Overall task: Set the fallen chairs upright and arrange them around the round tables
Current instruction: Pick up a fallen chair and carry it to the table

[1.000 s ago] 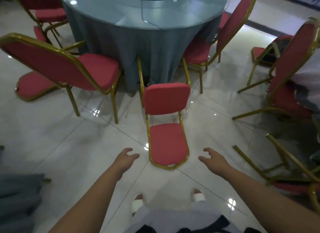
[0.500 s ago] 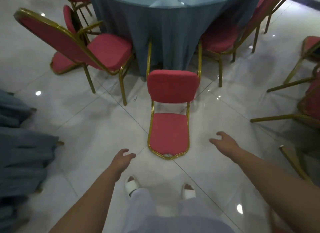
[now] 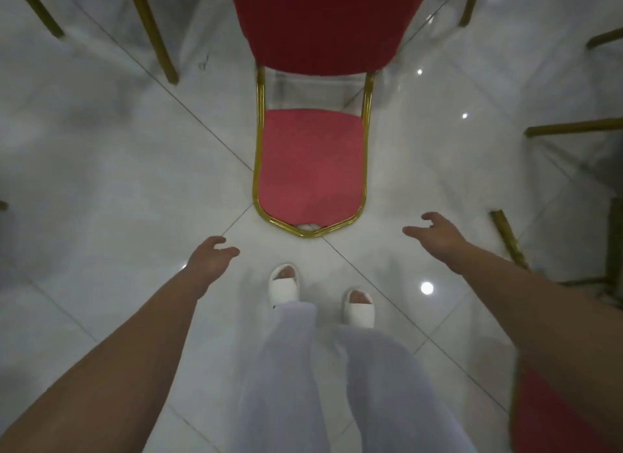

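Observation:
A fallen red chair with a gold frame lies on its back on the white tile floor straight ahead. Its backrest (image 3: 308, 164) lies flat, with the rounded top edge nearest my feet. Its seat (image 3: 323, 24) stands up at the top of the view. My left hand (image 3: 210, 262) hovers below and left of the backrest's top edge, fingers loosely spread, holding nothing. My right hand (image 3: 438, 233) reaches out to the right of that edge, fingers spread, not touching the frame.
Gold legs of an upright chair (image 3: 153, 30) stand at the top left. More gold chair legs (image 3: 573, 128) cross the right side, and a red cushion (image 3: 546, 415) lies at the lower right. My feet in white slippers (image 3: 285, 282) stand just behind the fallen chair.
The view has tilted down and moved closer to the fallen chair, so the table has left the frame. Both hands have come nearer to the backrest's top edge.

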Available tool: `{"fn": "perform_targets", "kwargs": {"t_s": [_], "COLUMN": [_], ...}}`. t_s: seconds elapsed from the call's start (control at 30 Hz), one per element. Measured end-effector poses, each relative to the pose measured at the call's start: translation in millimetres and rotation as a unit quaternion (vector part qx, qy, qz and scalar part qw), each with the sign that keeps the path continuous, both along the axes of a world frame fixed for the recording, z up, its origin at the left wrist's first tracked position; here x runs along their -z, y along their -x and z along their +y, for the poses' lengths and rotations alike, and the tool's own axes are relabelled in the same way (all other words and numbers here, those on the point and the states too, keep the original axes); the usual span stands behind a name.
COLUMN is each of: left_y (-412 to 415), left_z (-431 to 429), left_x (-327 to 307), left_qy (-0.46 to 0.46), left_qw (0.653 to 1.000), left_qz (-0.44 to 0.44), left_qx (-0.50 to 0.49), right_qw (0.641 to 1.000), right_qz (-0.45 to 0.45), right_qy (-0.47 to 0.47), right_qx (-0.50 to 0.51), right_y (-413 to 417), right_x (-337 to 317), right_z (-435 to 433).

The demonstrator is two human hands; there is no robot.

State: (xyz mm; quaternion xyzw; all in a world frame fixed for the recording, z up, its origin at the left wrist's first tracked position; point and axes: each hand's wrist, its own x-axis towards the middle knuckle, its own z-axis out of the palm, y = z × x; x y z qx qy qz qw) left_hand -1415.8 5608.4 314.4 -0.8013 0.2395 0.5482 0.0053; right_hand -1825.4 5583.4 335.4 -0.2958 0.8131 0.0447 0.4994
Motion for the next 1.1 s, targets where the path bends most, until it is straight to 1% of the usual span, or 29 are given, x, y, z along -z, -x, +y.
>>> {"fn": "perform_targets", "kwargs": {"t_s": [0.13,0.2,0.3,0.37,0.43,0.5,0.6,0.7,0.8,0.93,1.1], "left_y": [-1.9,-0.6,2.5,2.2,2.9,2.7,2.6,10.4,16.4,18.7,28.3], "left_z": [-30.7,-45.3,-76.6,-98.5,-113.6,-121.2,-120.4,-116.7,-100.4,-73.6,-42.8], "left_x": [119.4,178.4,260.8,310.5,350.6,381.6,397.9,373.0,310.4,197.9,32.7], "left_qy": [0.013,0.025,0.053,0.081,0.123,0.168,0.195,0.163,0.138,0.091,0.034], "left_qw": [1.000,1.000,0.998,0.996,0.992,0.985,0.978,0.981,0.985,0.990,0.994], "left_qz": [0.006,0.014,0.024,0.030,0.040,0.044,0.057,0.088,0.089,0.090,0.095], "left_qx": [0.002,0.010,0.022,0.007,-0.013,-0.023,-0.050,-0.055,-0.059,-0.063,-0.045], "right_qw": [0.999,0.999,0.997,0.995,0.993,0.991,0.983,0.982,0.975,0.977,0.984], "right_qz": [-0.022,-0.041,-0.061,-0.083,-0.099,-0.109,-0.146,-0.135,-0.128,-0.121,-0.091], "right_qy": [0.023,0.018,0.018,0.009,0.001,0.020,0.031,0.031,0.022,0.000,-0.036], "right_qx": [0.011,0.027,0.046,0.054,0.059,0.079,0.103,0.125,0.178,0.174,0.149], "right_y": [-22.1,-29.9,-31.0,-26.4,-21.2,-12.3,-7.3,-12.1,-13.7,1.3,12.5], "right_x": [118.4,177.3,259.4,306.8,345.1,380.6,405.6,384.7,322.0,206.6,34.3], "right_z": [-33.0,-46.4,-66.9,-84.4,-99.8,-112.7,-117.6,-108.3,-94.0,-66.0,-43.0]}}
